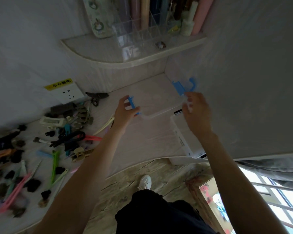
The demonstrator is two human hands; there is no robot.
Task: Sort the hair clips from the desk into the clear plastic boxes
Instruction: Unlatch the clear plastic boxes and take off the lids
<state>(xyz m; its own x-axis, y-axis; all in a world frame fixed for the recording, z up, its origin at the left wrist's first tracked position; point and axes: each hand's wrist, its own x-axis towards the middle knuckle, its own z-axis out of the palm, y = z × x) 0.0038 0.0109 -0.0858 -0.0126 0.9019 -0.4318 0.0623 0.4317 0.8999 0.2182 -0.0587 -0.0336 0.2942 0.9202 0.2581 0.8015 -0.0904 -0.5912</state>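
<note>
Both bare arms reach forward, elbows low. The left hand (125, 110) is raised with fingers and thumb curled in a pinch. The right hand (197, 112) is lifted a touch higher, wrist bent, fingers curled, back toward us.

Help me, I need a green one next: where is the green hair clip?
In the head view, the green hair clip lies on the desk's left side, within the clip pile, beside a blue clip.

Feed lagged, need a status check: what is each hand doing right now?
Left hand: grips the clear plastic box at its blue latch.
Right hand: holds the box's right end.
</note>
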